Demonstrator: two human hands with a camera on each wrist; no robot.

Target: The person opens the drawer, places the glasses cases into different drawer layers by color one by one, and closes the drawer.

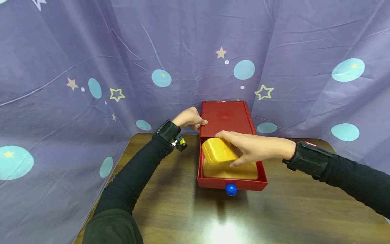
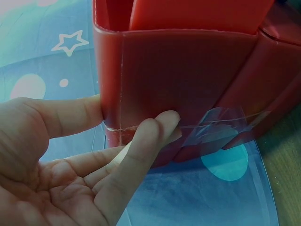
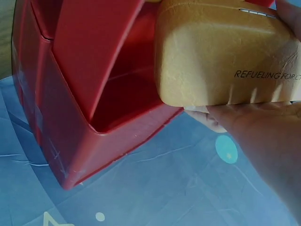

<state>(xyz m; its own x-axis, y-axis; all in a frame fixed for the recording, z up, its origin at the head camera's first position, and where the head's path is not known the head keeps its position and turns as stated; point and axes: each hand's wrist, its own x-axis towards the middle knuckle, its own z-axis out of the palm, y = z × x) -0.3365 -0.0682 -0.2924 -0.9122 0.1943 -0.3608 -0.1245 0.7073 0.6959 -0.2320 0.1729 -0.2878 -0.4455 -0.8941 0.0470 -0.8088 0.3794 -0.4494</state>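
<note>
Both hands are at work on one red drawer box standing on a brown wooden table, and they are apart from each other, one on each side of it. On the left, the left hand rests against the outer shell's left wall near its front corner; the left wrist view shows its fingers nearly straight, thumb and fingertips touching the red wall where a strip of clear tape crosses it, not wrapped round anything. From the other side the right hand reaches over the pulled-out drawer and grips one yellow case, fingers curled over its top and near edge. That case sits tilted, its left end raised, above a yellow tray that fills the drawer's floor; whether the two touch underneath cannot be told. In the right wrist view the case fills the upper right, with dark lettering along its side, and the hand's fingertips wrap under its lower edge. One round blue knob sticks out from the middle of the drawer's front wall. Each wrist carries one black strap over a black sleeve. Behind and to the sides hangs a purple cloth printed with stars and pale blue dots.
</note>
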